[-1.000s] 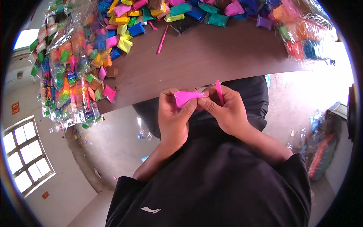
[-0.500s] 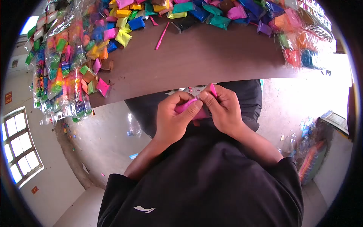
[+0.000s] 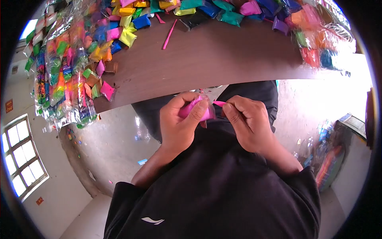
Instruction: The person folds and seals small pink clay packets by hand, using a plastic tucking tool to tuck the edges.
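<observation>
Over my lap, just off the table's near edge, my left hand (image 3: 181, 119) is closed round a pink packet (image 3: 195, 110) in clear wrapping, its thumb on top. To the right, my right hand (image 3: 246, 119) pinches a small pink piece (image 3: 219, 103) between thumb and fingers. That piece points left toward the packet; whether the two touch is hard to tell. A bit of something reddish shows below the packet.
On the brown table (image 3: 215, 55) lies a thin pink tool (image 3: 169, 35). Coloured packets (image 3: 230, 18) line its far side. Bagged packets are heaped at left (image 3: 63, 71) and right (image 3: 318, 44). Plastic bags (image 3: 324, 159) lie on the floor at right.
My hands have moved apart, the right one shifting rightward and slightly down. The pink piece in it has turned from upright to pointing left, and more of the packet shows.
</observation>
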The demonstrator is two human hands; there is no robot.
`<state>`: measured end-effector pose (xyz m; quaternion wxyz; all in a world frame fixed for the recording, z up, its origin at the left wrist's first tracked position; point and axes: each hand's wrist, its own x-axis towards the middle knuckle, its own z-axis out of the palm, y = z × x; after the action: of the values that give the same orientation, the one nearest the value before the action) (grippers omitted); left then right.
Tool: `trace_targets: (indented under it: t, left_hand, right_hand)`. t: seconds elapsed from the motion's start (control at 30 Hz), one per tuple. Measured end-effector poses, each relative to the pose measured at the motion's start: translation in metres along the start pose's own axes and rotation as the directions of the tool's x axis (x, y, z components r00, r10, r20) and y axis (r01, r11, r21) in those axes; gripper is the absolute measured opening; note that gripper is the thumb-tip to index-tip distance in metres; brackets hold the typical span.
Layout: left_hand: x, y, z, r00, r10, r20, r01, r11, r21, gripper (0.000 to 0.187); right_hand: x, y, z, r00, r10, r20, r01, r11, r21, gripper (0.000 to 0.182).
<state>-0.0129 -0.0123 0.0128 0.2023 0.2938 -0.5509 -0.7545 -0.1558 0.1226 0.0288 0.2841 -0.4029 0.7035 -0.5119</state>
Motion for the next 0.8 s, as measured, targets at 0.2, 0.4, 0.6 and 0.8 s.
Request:
trace_targets:
  t: [0.2, 0.4, 0.6, 0.8]
  left_hand:
    - [0.0011, 0.0011, -0.0003, 1.0, 0.026, 0.009, -0.026, 1.0, 0.012, 0.019]
    - [-0.0002, 0.0003, -0.0023, 0.998, 0.044, 0.039, -0.047, 0.996, 0.081, 0.021]
    - [-0.0006, 0.0023, -0.0008, 0.998, 0.05, 0.048, -0.053, 0.996, 0.065, 0.02]
    - [-0.0017, 0.0046, -0.0004, 0.997, 0.05, 0.053, -0.057, 0.989, 0.137, 0.02]
  right_hand:
    - [-0.0023, 0.0, -0.0009, 1.0, 0.01, -0.011, -0.01, 1.0, 0.02, 0.018]
    - [-0.0021, -0.0007, -0.0017, 1.0, 0.008, 0.013, -0.009, 0.999, 0.042, 0.02]
    - [-0.0015, -0.0013, -0.003, 1.0, 0.002, 0.026, -0.003, 0.999, 0.041, 0.021]
    - [-0.003, 0.0016, -0.002, 0.998, -0.006, 0.056, 0.003, 0.999, 0.051, 0.022]
